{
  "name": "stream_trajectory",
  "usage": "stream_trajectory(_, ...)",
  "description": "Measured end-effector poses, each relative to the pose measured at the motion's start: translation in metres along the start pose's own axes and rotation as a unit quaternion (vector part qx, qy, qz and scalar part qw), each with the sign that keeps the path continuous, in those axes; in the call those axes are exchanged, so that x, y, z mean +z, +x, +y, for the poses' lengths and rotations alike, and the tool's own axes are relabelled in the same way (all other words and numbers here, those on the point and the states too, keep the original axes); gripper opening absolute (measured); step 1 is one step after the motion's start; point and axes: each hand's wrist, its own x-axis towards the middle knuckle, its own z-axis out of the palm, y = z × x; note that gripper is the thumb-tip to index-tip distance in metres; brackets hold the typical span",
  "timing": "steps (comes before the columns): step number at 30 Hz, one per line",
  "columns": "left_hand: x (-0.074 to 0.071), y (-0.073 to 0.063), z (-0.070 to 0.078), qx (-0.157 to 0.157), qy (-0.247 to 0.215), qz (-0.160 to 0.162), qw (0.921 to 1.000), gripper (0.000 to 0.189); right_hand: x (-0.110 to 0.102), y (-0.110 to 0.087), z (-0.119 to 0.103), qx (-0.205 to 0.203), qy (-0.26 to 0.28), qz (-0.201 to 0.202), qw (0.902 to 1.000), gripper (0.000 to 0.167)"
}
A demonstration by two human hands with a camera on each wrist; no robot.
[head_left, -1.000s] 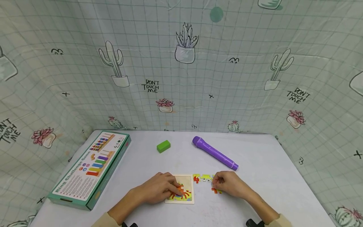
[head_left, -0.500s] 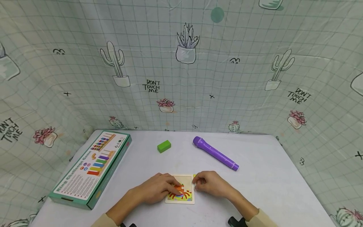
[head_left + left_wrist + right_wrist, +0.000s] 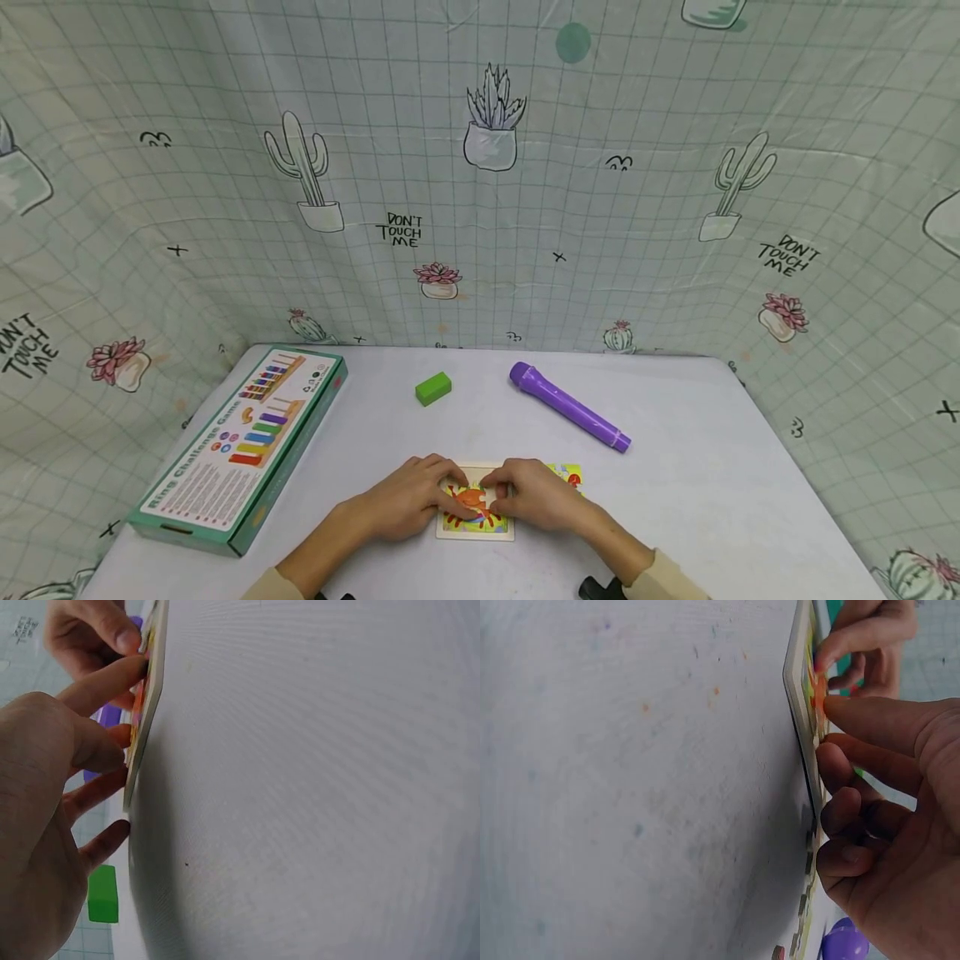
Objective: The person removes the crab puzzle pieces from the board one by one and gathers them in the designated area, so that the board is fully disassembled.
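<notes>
A square wooden puzzle board (image 3: 474, 536) with a bright crab picture lies at the front middle of the table. My left hand (image 3: 405, 500) rests on its left side, with the thumb and fingers touching the picture. In the left wrist view the extended thumb (image 3: 112, 682) reaches onto the picture. From the right, my right hand (image 3: 542, 495) is over the board, its thumb and index finger pinching a puzzle piece that they mostly hide. Loose puzzle pieces (image 3: 572, 475) lie just beyond that hand, partly covered by it.
A green block (image 3: 433, 388) and a purple toy microphone (image 3: 570, 407) lie farther back on the white table (image 3: 697, 467). At the left is a flat green game box (image 3: 236, 446). A patterned cloth (image 3: 558, 183) hangs around the table's back and sides.
My right hand has moved left from the loose pieces to over the board. The left hand stays on the board, its index finger drawn back a little from the crab's middle.
</notes>
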Motion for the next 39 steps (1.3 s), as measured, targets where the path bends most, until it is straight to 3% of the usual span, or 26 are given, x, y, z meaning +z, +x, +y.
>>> stream_trajectory(9, -0.007, -0.004, 0.000, -0.022, -0.017, -0.022, 0.9994, 0.047, 0.002, 0.004, -0.003, -0.002, -0.010, -0.003, 0.9999, 0.029)
stream_trajectory(15, -0.008, -0.006, 0.000, -0.030, -0.038, -0.020, 0.9986, 0.043, 0.003, 0.005, -0.004, 0.009, -0.007, 0.001, 0.9999, 0.028)
stream_trajectory(23, -0.007, -0.006, -0.002, -0.020, -0.027, -0.013, 0.9994, 0.044, 0.006, 0.009, -0.008, 0.021, -0.016, -0.001, 0.9997, 0.038)
stream_trajectory(39, -0.005, -0.006, -0.003, -0.009, -0.017, -0.004, 0.9998, 0.042, 0.009, 0.017, -0.010, 0.050, 0.005, 0.007, 0.9987, 0.023)
